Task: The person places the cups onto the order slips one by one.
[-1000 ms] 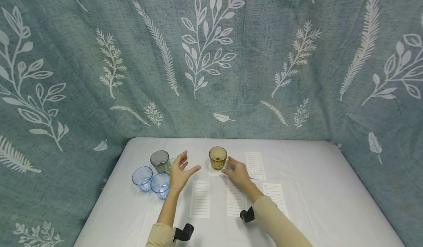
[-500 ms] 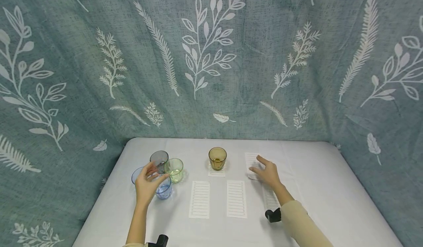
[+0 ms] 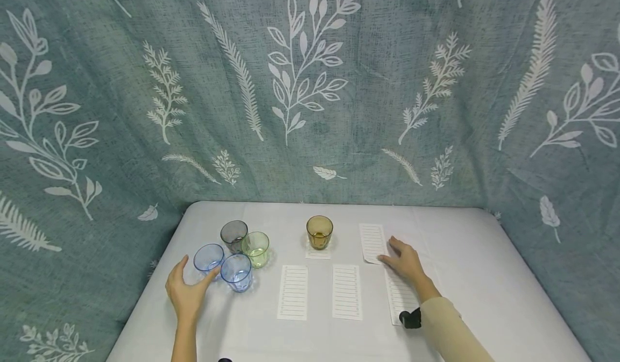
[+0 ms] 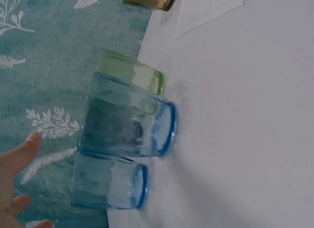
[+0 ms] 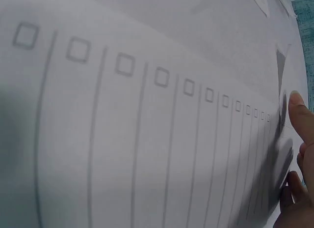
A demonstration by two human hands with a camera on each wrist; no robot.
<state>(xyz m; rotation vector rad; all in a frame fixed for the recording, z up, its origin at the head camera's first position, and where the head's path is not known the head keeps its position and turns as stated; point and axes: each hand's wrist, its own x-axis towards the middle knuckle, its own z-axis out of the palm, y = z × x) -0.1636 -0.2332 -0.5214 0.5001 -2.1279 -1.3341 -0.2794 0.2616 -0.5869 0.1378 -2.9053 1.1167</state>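
My left hand (image 3: pixel 188 296) is spread wide in front of the left blue glass (image 3: pixel 209 257), its thumb reaching toward the right blue glass (image 3: pixel 236 274). In the left wrist view the left hand (image 4: pixel 14 171) shows apart from both blue glasses. Right behind them stand a green glass (image 3: pixel 255 248) and a grey glass (image 3: pixel 234 234). My right hand (image 3: pixel 408 265) has loosely extended fingers and holds nothing. Its thumb tip is right at the lower corner of the back checklist sheet (image 3: pixel 372 242), above the front right checklist sheet (image 3: pixel 401 296).
An amber glass (image 3: pixel 319 232) stands on a checklist sheet (image 3: pixel 317 254) at the back middle. Two more sheets lie in front, a left one (image 3: pixel 292 292) and a right one (image 3: pixel 346 291). A patterned green curtain (image 3: pixel 300 163) hangs behind the white table (image 3: pixel 484 276).
My right hand has moved right, away from the amber glass to the sheets on the right. My left hand has moved left and toward me, past the green glass to the left blue glass.
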